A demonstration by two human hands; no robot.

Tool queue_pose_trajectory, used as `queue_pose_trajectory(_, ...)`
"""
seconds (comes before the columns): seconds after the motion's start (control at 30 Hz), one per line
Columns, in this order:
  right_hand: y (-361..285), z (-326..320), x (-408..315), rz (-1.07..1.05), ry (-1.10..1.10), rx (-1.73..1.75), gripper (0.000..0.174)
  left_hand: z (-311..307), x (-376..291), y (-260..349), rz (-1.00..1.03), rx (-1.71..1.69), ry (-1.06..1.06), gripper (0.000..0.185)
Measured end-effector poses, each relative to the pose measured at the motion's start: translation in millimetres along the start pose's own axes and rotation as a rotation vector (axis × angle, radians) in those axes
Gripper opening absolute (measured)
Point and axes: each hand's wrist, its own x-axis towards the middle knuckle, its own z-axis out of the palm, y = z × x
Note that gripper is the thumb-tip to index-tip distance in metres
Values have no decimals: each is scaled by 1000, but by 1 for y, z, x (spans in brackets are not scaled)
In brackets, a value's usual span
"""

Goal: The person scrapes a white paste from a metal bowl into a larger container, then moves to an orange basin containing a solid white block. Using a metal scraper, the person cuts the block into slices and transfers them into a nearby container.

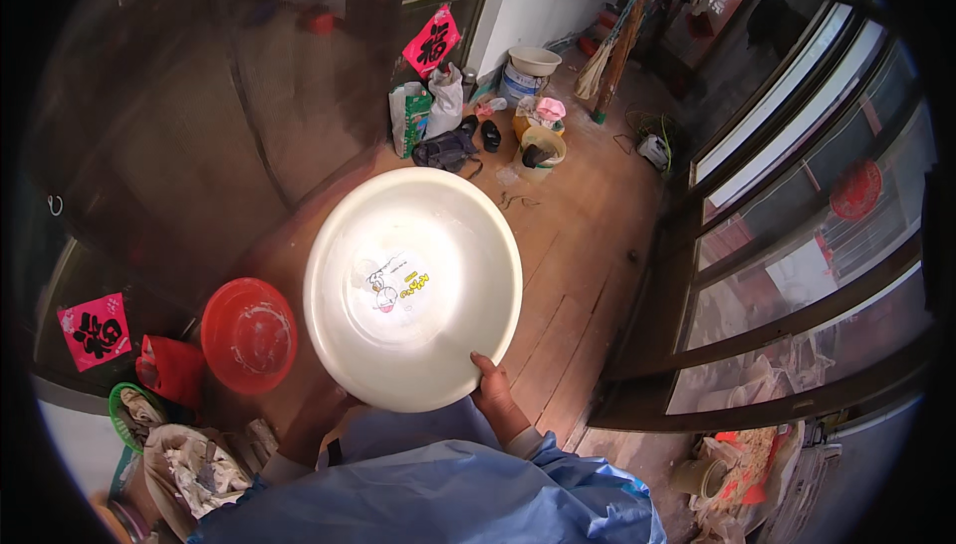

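A round off-white plastic basin point(470, 342) with a cartoon print on its bottom is held up before me, its inside facing me. Its inner surface shows no contents apart from the print and a bright glare. My right hand point(496, 396) grips the near right rim, thumb over the edge and fingers hidden beneath. At the near left side, my left hand point(320, 415) lies in shadow against the basin's underside, its fingers mostly hidden. Both forearms come out of a blue smock point(418, 495).
A red basin point(250, 335) with white residue lies left, beside a green plastic basket point(134, 413) and a cloth sack point(168, 462). Ahead on the wooden floor are a backpack point(446, 150), slippers point(491, 136) and a bucket point(549, 148). Glazed window frames point(792, 245) run along the right.
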Motion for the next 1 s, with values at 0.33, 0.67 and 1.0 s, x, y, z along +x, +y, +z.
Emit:
queue_pose_trajectory(0.33, -130, -98, 92, -273, 119, -88, 38, 109, 199, -58, -278, -106, 1, 36)
queue_pose_trajectory(0.67, -354, -164, 268, -209, 143, -539, 39, 248, 439, -36, -290, -65, 87, 46)
queue_pose_trajectory(1.0, -564, -218, 432, -608, 265, -560, 40, 335, 688, -29, -241, -287, -123, 45)
